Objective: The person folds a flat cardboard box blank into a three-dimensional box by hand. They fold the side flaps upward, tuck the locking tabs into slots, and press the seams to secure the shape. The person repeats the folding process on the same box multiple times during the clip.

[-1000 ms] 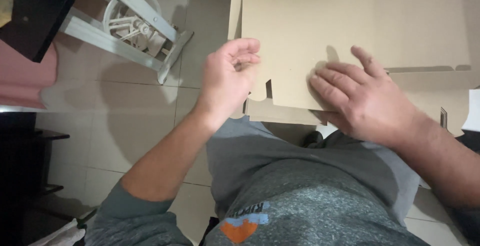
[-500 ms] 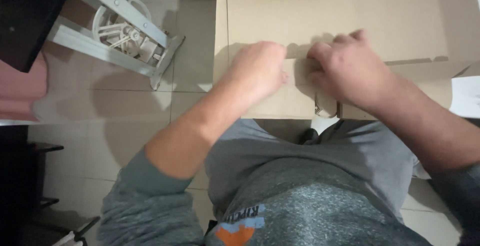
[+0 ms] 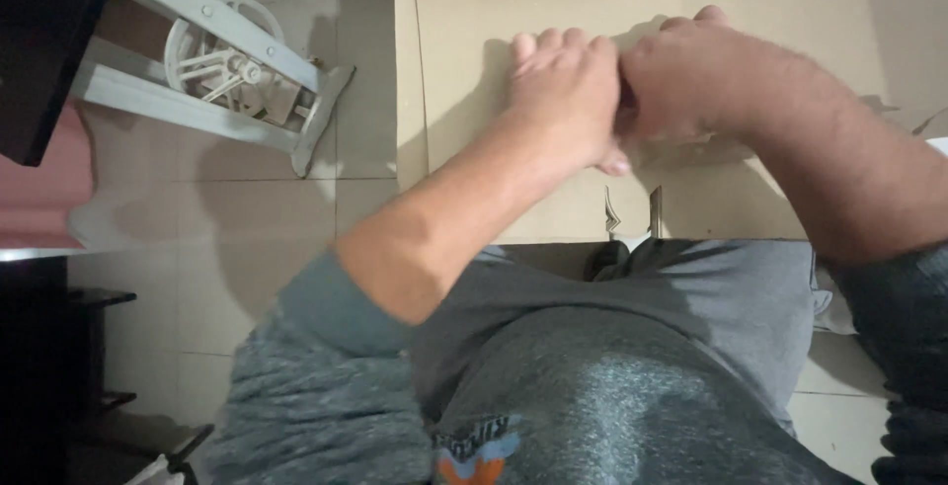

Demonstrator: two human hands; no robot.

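While flat, cardboard [image 3: 474, 40] w/ both hands.

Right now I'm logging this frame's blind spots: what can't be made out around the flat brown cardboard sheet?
Head view only:
- Flat brown cardboard sheet: top and right edges cut off by the frame.
- Cardboard under the left hand and right hand: hidden by both fists.
- Whether the fingers pinch anything: hidden.

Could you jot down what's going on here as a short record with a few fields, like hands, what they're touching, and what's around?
Left hand: left hand pressed knuckles-up on the cardboard sheet, fingers curled
Right hand: right hand closed, on the same sheet, touching the left
Cardboard: flat brown sheet with a notched near edge
Floor: pale tiled floor
Nearby: white frame with a wheel, left of the sheet
Clothing: grey sweater
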